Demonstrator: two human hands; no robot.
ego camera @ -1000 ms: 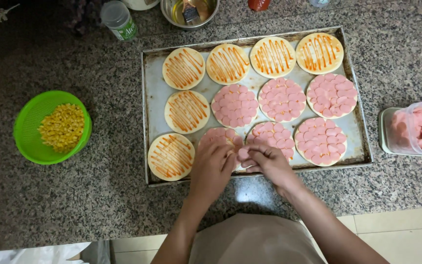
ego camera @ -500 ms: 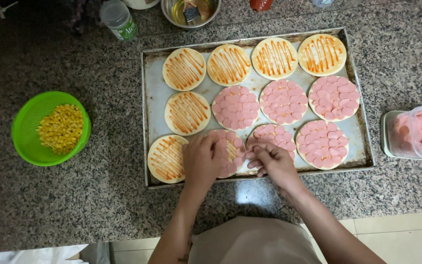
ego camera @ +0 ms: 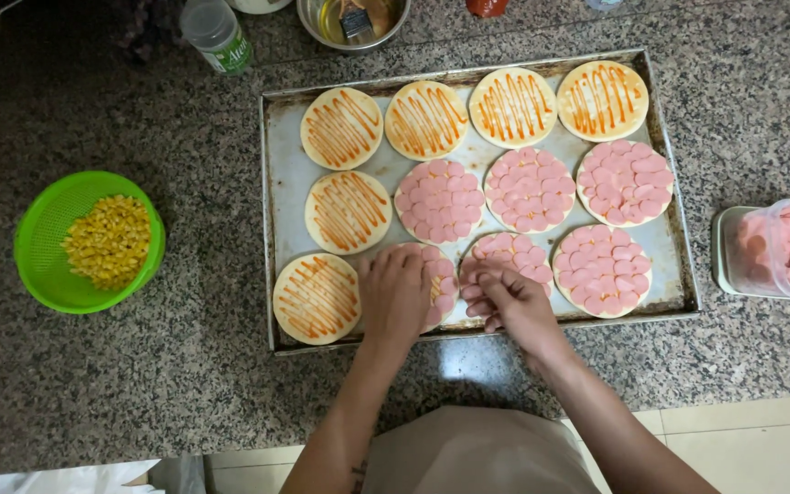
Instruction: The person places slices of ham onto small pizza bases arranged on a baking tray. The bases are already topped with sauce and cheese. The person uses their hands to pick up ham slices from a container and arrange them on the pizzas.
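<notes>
1. Since the frame a second earlier, the left hand (ego camera: 395, 297) had slid from the near rim up onto the second dough round in the front row (ego camera: 436, 284); the right hand (ego camera: 514, 306) had shifted only slightly. Tray and bowls sat where they were.
2. Left hand lay flat, palm down, fingers close together and pointing away, covering most of that round. A few pink sausage slices showed at its right edge, over sauce stripes.
3. Right hand was curled just beside it, at the near-left edge of the neighbouring sausage-covered round (ego camera: 505, 261). Fingertips were bunched toward the thumb as if pinching slices; whether any were held could not be told.
4. The metal baking tray (ego camera: 285, 197) held twelve rounds: six with orange sauce zigzags only, five fully covered in slices, one part covered under the left hand.
5. A clear tub of sausage slices (ego camera: 784, 249) stood right of the tray; a green bowl of corn kernels (ego camera: 89, 242) stood well to the left.
6. Judgement: laying slices well here meant overlapping them evenly from the edge inward, pressing lightly so the sauce holds them, and keeping the neighbouring round undisturbed.
</notes>
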